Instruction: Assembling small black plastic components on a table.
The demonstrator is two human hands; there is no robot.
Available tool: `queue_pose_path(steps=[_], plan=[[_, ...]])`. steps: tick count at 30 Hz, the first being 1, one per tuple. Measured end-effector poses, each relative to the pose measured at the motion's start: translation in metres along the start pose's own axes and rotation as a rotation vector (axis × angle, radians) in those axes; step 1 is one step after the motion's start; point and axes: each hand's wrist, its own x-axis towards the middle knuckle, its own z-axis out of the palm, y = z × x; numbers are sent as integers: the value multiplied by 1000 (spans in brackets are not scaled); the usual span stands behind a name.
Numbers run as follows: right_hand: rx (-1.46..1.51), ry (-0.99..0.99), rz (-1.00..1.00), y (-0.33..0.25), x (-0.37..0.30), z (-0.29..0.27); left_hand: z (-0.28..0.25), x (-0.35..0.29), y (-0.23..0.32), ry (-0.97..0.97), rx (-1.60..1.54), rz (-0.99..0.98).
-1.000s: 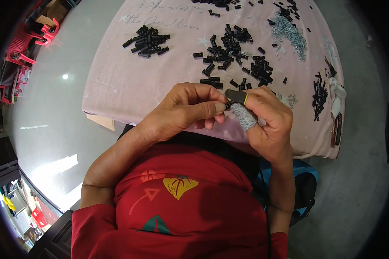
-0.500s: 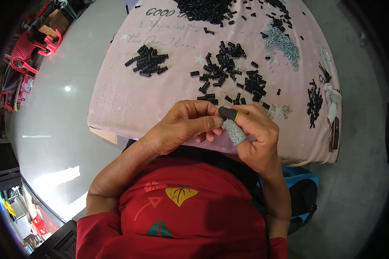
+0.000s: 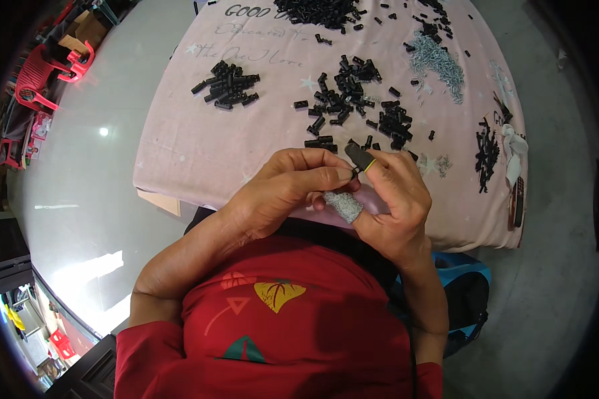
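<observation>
My left hand (image 3: 289,186) pinches a small black part (image 3: 355,173) between thumb and forefinger; its exact kind is mostly hidden by the fingertips. Close against it on the right is my right hand (image 3: 400,203), its forefinger and thumb apart. A black finger cot (image 3: 360,157) with a yellow band covers that forefinger, which reaches just above the black part. The thumb wears a grey knitted sleeve (image 3: 343,205) and passes below the left fingertips. Just beyond the hands lie loose black cylindrical pieces (image 3: 394,123), some in a larger scattered group (image 3: 343,93).
A pink cloth (image 3: 180,146) covers the table. On it lie a black pile at left (image 3: 227,85), a large black heap (image 3: 316,12) at the back, silvery springs (image 3: 439,63) and thin black strips (image 3: 486,156) at right. A blue-black bag (image 3: 469,286) sits below the table.
My right forefinger has lifted away from its thumb, and the thumb has slid left under my left fingers. The small black part now shows at the left fingertips.
</observation>
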Motion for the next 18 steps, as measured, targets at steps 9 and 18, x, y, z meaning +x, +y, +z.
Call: queue_pose_path(steps=[9, 18], plan=[[-43, 28, -34, 2, -2, 1, -4, -2, 0, -33, 12, 7], [-24, -10, -14, 3, -10, -2, -6, -1, -5, -64, 124, 50]])
